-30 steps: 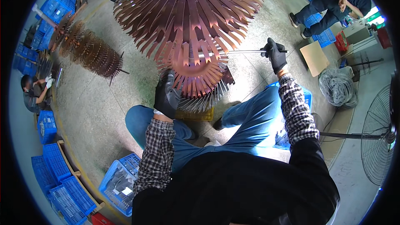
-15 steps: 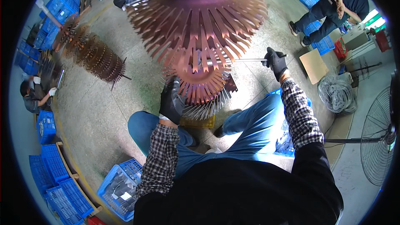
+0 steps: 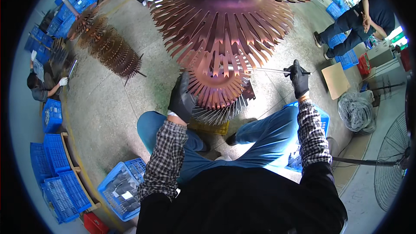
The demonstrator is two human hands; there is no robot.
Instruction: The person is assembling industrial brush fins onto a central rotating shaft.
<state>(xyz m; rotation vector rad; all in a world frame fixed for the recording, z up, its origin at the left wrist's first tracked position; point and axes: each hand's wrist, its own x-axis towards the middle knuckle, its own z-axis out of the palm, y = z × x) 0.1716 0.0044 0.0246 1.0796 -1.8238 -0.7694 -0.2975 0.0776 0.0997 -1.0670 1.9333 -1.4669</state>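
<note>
Seemingly, right hand (image 3: 299,80) gripping rod (image 3: 260,70), left hand (image 3: 182,99) touching copper fins (image 3: 216,87)

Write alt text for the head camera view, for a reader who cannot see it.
A seated person's gloved left hand rests on a tiered assembly of radiating copper strips, while the gloved right hand grips a thin metal rod poked into it. Blue plastic crates stand around on the concrete floor, and two other people work nearby.
</note>
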